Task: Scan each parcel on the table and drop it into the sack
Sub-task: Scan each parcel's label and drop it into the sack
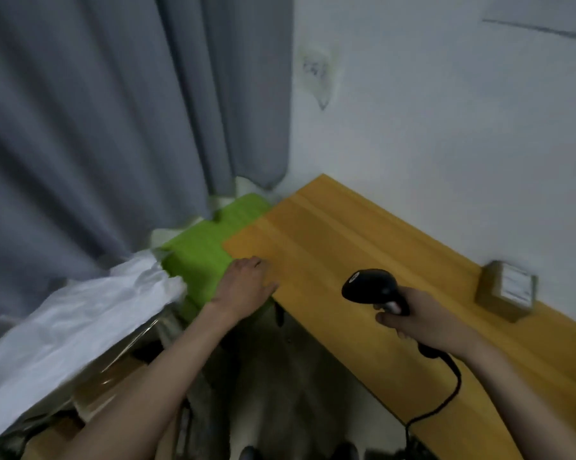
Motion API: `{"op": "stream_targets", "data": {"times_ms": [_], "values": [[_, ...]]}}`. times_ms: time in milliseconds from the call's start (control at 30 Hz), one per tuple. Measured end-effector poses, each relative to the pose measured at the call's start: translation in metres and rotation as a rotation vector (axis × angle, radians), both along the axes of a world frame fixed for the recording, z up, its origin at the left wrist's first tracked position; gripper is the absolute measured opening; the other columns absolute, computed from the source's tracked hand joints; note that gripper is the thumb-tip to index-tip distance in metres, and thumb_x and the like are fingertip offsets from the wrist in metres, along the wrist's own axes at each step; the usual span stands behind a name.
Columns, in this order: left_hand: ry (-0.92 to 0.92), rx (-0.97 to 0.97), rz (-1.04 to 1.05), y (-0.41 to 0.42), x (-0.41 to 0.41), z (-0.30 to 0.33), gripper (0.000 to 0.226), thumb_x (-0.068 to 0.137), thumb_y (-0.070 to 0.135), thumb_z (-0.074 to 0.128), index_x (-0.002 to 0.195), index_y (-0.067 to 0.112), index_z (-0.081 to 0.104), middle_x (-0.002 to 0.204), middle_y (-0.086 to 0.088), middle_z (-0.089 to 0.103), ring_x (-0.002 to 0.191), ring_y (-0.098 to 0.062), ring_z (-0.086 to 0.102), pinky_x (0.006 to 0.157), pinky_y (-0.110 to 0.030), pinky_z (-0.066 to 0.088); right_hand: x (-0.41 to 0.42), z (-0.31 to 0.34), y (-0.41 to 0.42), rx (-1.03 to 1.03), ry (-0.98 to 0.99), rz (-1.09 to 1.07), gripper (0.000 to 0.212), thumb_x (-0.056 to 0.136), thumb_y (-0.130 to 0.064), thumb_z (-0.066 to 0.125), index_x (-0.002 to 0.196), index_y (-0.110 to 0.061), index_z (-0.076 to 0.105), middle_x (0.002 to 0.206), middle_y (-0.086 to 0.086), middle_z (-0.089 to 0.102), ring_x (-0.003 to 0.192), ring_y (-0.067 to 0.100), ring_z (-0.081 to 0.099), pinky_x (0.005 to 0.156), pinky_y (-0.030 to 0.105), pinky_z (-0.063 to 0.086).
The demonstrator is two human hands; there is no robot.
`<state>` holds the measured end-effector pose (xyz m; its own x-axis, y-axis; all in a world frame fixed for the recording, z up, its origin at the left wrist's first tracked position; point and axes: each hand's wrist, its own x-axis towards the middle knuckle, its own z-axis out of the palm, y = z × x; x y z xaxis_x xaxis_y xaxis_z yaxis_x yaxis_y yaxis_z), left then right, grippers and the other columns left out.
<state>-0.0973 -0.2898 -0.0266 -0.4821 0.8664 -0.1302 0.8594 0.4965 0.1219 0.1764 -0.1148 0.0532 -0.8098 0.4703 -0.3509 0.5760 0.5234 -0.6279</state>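
One small brown cardboard parcel [504,291] with a white label stands against the wall on the wooden table [346,247], to the right of my hands. My right hand [422,322] grips a black barcode scanner [374,288] by its handle above the table, the head pointing left. My left hand [246,285] rests with relaxed fingers at the table's left corner, over the green sack [200,247]. The sack sits just left of the table, its white lining [80,313] spilling toward the lower left.
Grey curtains [114,127] hang behind the sack and a white wall [446,127] borders the table's far side. The scanner's black cable [446,390] trails over the table's front edge. Brown cardboard boxes [114,383] lie low on the left under clear film.
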Motion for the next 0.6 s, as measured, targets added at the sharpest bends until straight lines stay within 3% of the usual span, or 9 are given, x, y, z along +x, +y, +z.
{"op": "stream_targets", "data": {"times_ms": [233, 333, 600], "values": [[-0.063, -0.099, -0.274, 0.151, 0.105, -0.009, 0.062, 0.102, 0.057, 0.038, 0.150, 0.018, 0.042, 0.151, 0.000, 0.045, 0.136, -0.022, 0.045, 0.113, -0.037, 0.037, 0.139, -0.006, 0.078, -0.004, 0.044, -0.378, 0.006, 0.093, -0.014, 0.068, 0.097, -0.014, 0.063, 0.065, -0.007, 0.062, 0.050, 0.004, 0.060, 0.052, 0.016, 0.046], [-0.078, -0.128, -0.363, 0.200, 0.148, -0.019, 0.062, 0.102, 0.058, 0.040, 0.149, 0.019, 0.043, 0.149, 0.000, 0.048, 0.133, -0.022, 0.048, 0.110, -0.037, 0.039, 0.189, -0.022, 0.104, -0.019, 0.059, -0.537, 0.008, 0.092, -0.015, 0.068, 0.098, -0.015, 0.063, 0.066, -0.005, 0.063, 0.051, 0.007, 0.061, 0.056, 0.026, 0.051], [-0.134, -0.289, -0.585, 0.306, 0.227, -0.035, 0.064, 0.101, 0.058, 0.040, 0.152, 0.020, 0.039, 0.156, -0.004, 0.041, 0.138, -0.026, 0.044, 0.113, -0.042, 0.038, 0.270, -0.055, 0.140, -0.128, 0.134, -0.889, 0.005, 0.092, -0.011, 0.067, 0.095, -0.013, 0.064, 0.067, 0.005, 0.064, 0.055, 0.014, 0.060, 0.055, 0.029, 0.049]]}}
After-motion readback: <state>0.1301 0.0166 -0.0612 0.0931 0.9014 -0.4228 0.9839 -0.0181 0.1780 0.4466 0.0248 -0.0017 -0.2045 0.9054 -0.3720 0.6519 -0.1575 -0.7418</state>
